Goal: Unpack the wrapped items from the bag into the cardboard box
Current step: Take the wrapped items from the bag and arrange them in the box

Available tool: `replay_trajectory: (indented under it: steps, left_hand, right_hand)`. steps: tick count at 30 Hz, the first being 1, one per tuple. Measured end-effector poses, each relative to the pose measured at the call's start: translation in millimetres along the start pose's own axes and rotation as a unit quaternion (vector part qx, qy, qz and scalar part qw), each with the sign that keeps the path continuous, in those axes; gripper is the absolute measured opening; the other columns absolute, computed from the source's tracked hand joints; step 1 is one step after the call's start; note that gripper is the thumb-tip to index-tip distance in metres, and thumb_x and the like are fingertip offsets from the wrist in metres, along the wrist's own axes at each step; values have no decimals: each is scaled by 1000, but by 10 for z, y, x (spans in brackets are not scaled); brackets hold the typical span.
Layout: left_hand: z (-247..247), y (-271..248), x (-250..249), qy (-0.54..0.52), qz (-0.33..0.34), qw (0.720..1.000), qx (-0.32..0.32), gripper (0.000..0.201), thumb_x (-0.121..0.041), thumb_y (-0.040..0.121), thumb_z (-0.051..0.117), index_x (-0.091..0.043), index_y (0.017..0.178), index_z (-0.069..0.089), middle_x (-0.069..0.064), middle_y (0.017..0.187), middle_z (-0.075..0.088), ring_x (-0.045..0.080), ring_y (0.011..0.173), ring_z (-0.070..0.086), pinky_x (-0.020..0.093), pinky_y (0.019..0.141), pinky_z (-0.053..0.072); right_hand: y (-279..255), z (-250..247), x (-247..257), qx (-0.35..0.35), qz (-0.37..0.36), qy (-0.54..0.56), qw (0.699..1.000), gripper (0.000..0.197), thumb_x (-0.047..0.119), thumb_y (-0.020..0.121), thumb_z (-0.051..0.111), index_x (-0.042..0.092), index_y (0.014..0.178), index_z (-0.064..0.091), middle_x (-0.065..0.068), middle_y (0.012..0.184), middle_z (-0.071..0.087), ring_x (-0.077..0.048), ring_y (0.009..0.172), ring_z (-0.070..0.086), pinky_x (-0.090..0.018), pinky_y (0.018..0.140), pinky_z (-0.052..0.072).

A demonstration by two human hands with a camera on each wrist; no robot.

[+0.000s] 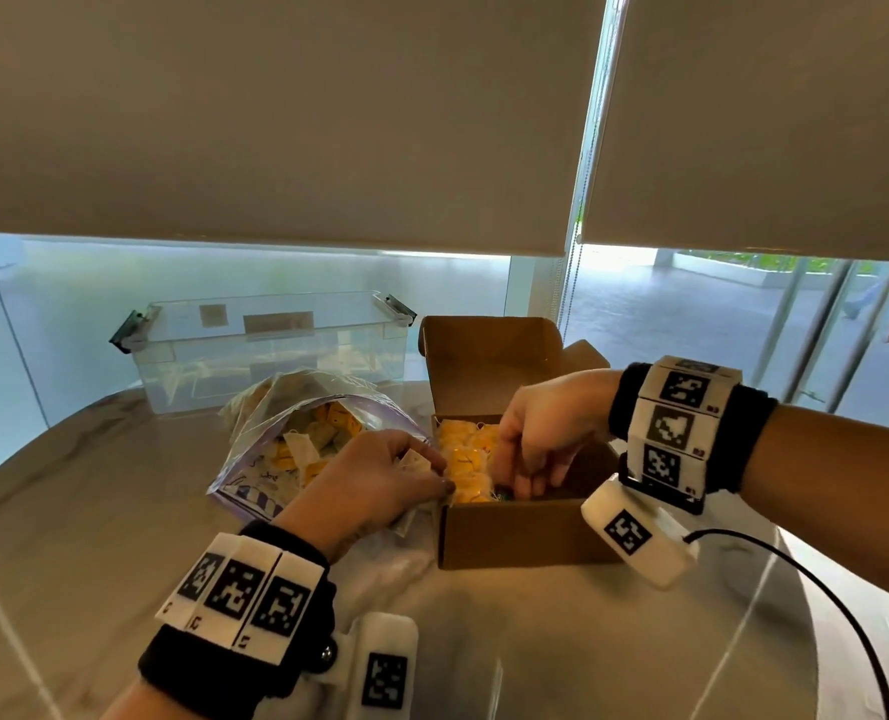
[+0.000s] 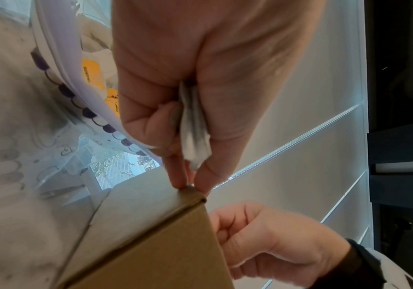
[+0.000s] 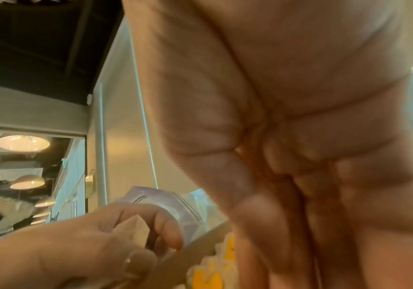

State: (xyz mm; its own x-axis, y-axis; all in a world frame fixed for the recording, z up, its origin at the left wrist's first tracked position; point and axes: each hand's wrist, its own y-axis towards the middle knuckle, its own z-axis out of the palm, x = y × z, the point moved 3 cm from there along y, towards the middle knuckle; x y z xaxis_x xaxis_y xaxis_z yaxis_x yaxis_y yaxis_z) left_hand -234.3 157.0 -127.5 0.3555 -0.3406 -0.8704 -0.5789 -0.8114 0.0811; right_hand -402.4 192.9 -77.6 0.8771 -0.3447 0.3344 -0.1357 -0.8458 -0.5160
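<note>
Head view shows a pale bench (image 1: 94,491) with a marbled, glossy top, standing close to large windows (image 1: 276,272); two grey roller blinds (image 1: 276,111) are pulled most of the way down, and a bead chain (image 1: 567,304) hangs between them. Outside, a paved walkway and some green plants are visible. In the right wrist view, round ceiling lamps (image 3: 22,143) glow in the room behind.

No brand can be read. The yellow packets carry small dark print, too small to read, and the bag has purple drawings and some blurred writing on its front.

At the back of the bench stands a clear plastic tub (image 1: 265,350) with dark clips at its ends; its content I cannot tell. In front of it lies the open zip bag (image 1: 296,439), with many wrapped items (image 1: 322,433) inside, white and yellow. Just beside it, on the right, stands the cardboard box (image 1: 515,532) with its lid raised; yellow wrapped packets (image 1: 468,459) fill its left part.

The left hand (image 1: 374,485) is between bag and box, its fingers curled round a white wrapped packet (image 2: 193,133), with the fingertips touching the near left corner of the box. The right hand (image 1: 546,433) reaches down into the box, fingers bent among the packets; whether it grips one I cannot tell.
</note>
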Motion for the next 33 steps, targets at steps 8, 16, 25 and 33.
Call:
replay_trajectory:
  steps: [8,16,25,33]
  left_hand:
    - [-26,24,52,-3,-7,1000,-18,27,-25,74,77,-23,99,67,-5,87,69,8,79,65,21,63,52]
    - [-93,10,-72,-47,50,995,-76,27,-43,89,52,-24,107,60,-3,82,63,6,64,54,12,51,46]
    - [-209,-18,-128,-356,105,918,-140,41,-49,93,33,-15,86,54,-5,53,52,9,51,48,26,57,40]
    - [-241,-17,-122,-362,144,909,-147,44,-43,99,28,-6,84,46,5,66,48,15,63,53,28,63,47]
  right_hand:
    - [157,154,18,32,11,16,999,26,-4,90,51,2,111,65,-7,92,64,-18,79,61,-31,78,53]
    - [-89,47,109,-42,-43,33,998,17,4,93,50,8,102,65,-7,82,68,-15,62,61,-20,55,48]
    - [-403,183,566,-249,-239,260,902,15,25,89,62,11,94,63,-3,73,68,-13,56,62,-22,57,53]
    - [-246,412,726,-200,-275,395,853,7,6,81,69,8,88,66,-15,81,70,-12,58,65,-20,58,56]
